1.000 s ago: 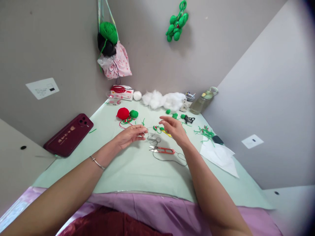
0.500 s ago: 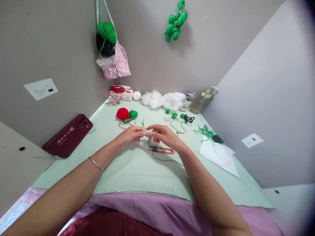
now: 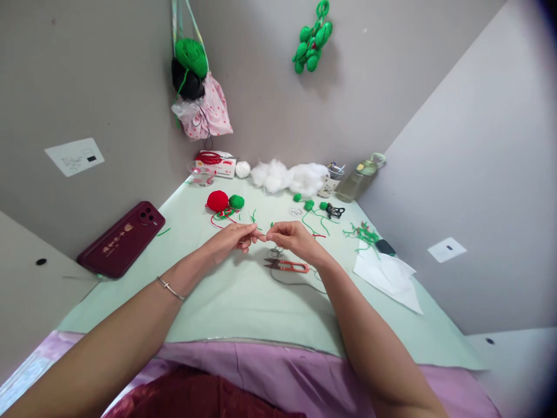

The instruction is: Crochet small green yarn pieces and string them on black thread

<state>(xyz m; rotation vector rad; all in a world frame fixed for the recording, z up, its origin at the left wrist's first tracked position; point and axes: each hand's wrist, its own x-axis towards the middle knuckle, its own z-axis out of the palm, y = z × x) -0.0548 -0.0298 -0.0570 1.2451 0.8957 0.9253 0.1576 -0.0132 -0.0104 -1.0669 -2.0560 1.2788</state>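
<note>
My left hand and my right hand meet fingertip to fingertip over the middle of the table. Both are closed in a pinch; what lies between the fingers is too small to make out. Just below my right hand lie orange-handled thread snips, their dark blades pointing left. A thin dark cord curves around the snips, with a small tangle under the fingertips. Short green yarn ends lie beyond my left hand.
A red yarn ball and green ball sit back left. White stuffing, a cup and a bottle line the back. A dark red phone leans at left; white paper and green yarn pieces lie right.
My right fingers have drawn together and shifted slightly right, uncovering more of the dark cord tangle. The left fingers have moved a little, and the view has shifted slightly.
</note>
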